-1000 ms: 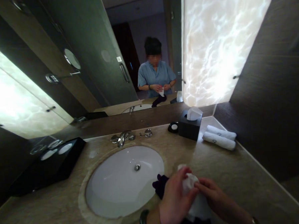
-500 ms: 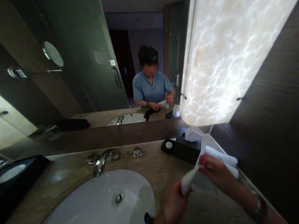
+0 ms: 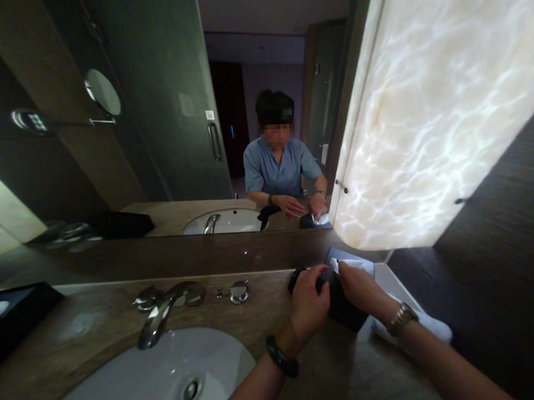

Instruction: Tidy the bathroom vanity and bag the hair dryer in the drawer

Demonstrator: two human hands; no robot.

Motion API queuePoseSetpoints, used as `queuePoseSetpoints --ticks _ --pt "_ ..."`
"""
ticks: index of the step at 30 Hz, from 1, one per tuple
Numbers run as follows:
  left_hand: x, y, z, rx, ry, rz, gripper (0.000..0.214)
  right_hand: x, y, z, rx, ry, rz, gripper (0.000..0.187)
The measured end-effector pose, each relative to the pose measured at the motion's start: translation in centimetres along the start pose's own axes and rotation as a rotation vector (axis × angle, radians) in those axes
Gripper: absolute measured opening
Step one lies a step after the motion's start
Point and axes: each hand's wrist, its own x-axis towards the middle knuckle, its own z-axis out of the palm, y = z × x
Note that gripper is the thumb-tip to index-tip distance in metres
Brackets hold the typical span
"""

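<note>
In the head view, the left hand (image 3: 310, 299) curves, thumb and fingers parted, at the left side of a dark tissue box (image 3: 350, 318), contact unclear, while the right hand (image 3: 363, 287) has its fingers pinched on white tissue (image 3: 335, 264) at the box's top. The box stands on the counter (image 3: 266, 310) beside a rolled towel (image 3: 437, 329); a sharp tug could tear the tissue or, if nothing braces the box, skid it out of place.
</note>
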Motion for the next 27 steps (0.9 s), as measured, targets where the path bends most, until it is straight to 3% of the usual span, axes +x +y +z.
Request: queuePoseSetpoints --ticks 4,7,10,12,18,21,24,27 --pt "3.9 0.7 2.3 0.131 -0.105 0.024 0.050 2.6 1.6 -2.6 0.137 -0.048 -0.017 0.018" --pt "5.2 0.1 3.3 0.180 -0.156 0.019 0.042 1.2 2.8 -2.7 0.205 0.095 -0.032 0.021" --pt "5.6 -0.4 3.3 0.212 -0.136 0.001 0.024 -1.3 3.9 -1.4 0.212 0.455 -0.076 0.023" --pt "5.8 -0.3 3.2 0.231 -0.109 -0.014 0.020 -2.2 4.7 -0.2 0.144 0.602 -0.131 0.031" --pt "6.4 0.4 3.9 0.225 -0.091 0.021 0.018 -0.9 6.2 3.9 0.078 0.595 -0.138 0.042" --pt "6.6 0.2 4.3 0.185 -0.071 0.026 0.018 -0.6 6.2 4.2 0.080 0.647 -0.104 0.040" --pt "6.2 -0.2 3.4 0.117 -0.023 0.021 0.024 -2.6 5.8 2.3 0.032 0.753 -0.102 0.045" --pt "3.7 -1.1 0.3 0.074 0.070 -0.034 0.030 -7.9 4.2 0.4 0.049 0.856 -0.073 0.044"
